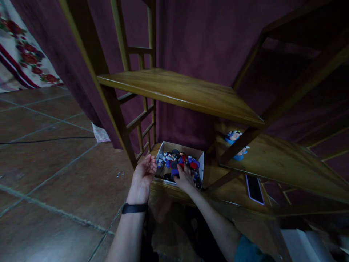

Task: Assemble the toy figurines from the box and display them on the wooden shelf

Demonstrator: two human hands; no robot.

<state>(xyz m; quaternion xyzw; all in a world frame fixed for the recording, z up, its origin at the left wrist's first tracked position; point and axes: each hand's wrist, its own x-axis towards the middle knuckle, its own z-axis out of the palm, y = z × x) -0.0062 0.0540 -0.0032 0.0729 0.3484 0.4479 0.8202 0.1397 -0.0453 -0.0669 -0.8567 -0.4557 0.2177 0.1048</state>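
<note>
White box (192,151) on the wooden lower shelf (212,174) contains many small figures (174,165); the right hand (186,179) reaches among them, but whether its fingers grasp one I cannot tell; the left hand (143,171) is just beside the box, fingers released, loosely bent.

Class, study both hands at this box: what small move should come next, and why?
Probably the right hand should pinch one of the toys and lift it: that hand reaches down among them in the box, while the left hand, loosely open at the box's left edge, looks free to receive it.
</note>
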